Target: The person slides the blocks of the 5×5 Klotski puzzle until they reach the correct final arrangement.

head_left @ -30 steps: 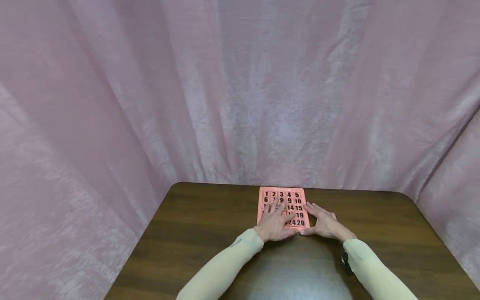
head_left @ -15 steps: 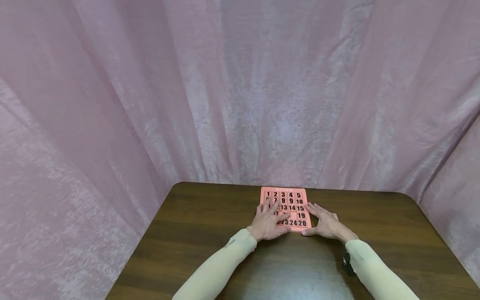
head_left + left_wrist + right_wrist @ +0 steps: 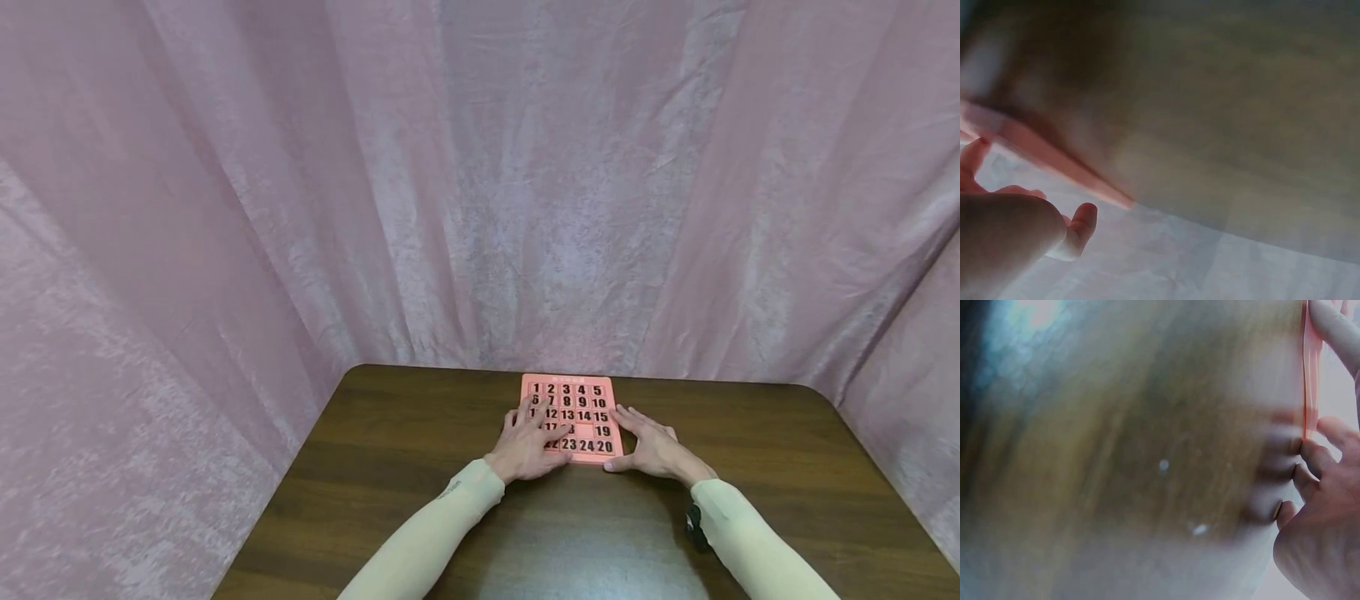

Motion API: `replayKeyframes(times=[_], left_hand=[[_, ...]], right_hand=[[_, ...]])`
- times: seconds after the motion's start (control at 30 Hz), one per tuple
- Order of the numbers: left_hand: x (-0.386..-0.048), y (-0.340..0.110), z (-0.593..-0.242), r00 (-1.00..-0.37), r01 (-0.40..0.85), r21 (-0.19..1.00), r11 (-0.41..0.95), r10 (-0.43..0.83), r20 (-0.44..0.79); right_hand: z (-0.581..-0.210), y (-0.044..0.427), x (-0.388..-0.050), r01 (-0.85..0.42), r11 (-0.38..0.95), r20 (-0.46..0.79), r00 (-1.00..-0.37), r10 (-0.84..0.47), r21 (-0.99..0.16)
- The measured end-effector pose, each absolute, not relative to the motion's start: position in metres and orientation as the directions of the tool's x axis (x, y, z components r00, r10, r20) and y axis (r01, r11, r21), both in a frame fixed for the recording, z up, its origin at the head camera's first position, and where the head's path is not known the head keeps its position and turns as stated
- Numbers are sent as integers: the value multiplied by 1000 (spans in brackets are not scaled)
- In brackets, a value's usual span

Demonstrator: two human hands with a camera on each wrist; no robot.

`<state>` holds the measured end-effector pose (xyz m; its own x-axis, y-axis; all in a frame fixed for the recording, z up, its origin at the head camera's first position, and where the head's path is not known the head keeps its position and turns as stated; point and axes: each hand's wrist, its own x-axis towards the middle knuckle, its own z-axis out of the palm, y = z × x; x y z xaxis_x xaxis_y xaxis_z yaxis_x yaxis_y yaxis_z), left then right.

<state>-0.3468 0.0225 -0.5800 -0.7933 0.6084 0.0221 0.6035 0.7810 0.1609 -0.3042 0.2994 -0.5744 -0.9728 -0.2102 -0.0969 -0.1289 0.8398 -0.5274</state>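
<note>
Since half a second ago the left hand [image 3: 527, 450] has slid leftward across the board [image 3: 567, 379], uncovering more number tiles; right hand [image 3: 656, 450] and board stay put. Board, pink, lies flat on the tabletop [image 3: 420, 425], near its far edge. Left hand is over the board's lower left part, grip spread, fingers over the left columns, thumb near the 18, which is partly hidden. Can't tell whether every fingertip touches. Right hand at the board's right edge, grip spread: fingers alongside the edge, thumb apart at the near right corner. Gap [image 3: 585, 432] in the board's fourth row, just left of tile 19 [image 3: 603, 431]; tile 20 [image 3: 604, 447] right below 19. Curtain [image 3: 540, 183], pinkish, hangs beyond the board. Pale sleeves [image 3: 427, 533] on both arms, nearer than the board. Black device [image 3: 696, 527] at right wrist.
</note>
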Motion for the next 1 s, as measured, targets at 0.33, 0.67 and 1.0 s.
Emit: replayKeyframes(times=[0.33, 0.67, 1.0], left_hand=[[-364, 46, -566, -797, 595, 145, 790, 604, -21], [-374, 62, -565, -796, 596, 66, 800, 600, -81], [-360, 60, -569, -799, 588, 102, 802, 596, -78]], right_hand=[[-575, 301, -304, -129, 829, -97, -972, -215, -544], [-574, 300, -306, -120, 832, -102, -973, -207, -541], [-578, 302, -306, -129, 834, -104, -971, -217, -537]])
